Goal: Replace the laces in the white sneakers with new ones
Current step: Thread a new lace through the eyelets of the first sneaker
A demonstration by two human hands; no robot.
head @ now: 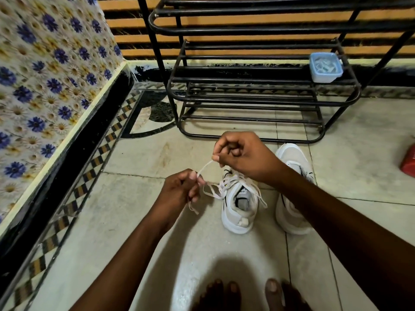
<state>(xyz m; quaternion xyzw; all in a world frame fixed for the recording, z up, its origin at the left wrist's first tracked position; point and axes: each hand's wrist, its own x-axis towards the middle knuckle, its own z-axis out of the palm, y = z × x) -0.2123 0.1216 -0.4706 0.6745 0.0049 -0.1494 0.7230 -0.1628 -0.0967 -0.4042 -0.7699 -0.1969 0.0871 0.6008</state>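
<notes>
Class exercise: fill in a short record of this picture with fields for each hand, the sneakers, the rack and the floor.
left hand: pinches the white lace
right hand: pinches the same lace higher up
left sneaker: laced, lace ends loose
right sneaker: beside it, partly hidden by the arm
rack: black metal, holds a blue-lidded box
floor: pale tiles

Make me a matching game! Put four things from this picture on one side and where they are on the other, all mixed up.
Things:
1. blue tub
2. lace
3. red thing
4. sneakers

Places:
A. on the floor tiles, by the rack
B. at the right edge
C. on the black rack
D. pinched between the left hand and right hand

Pairs: 1-C, 2-D, 3-B, 4-A
</notes>
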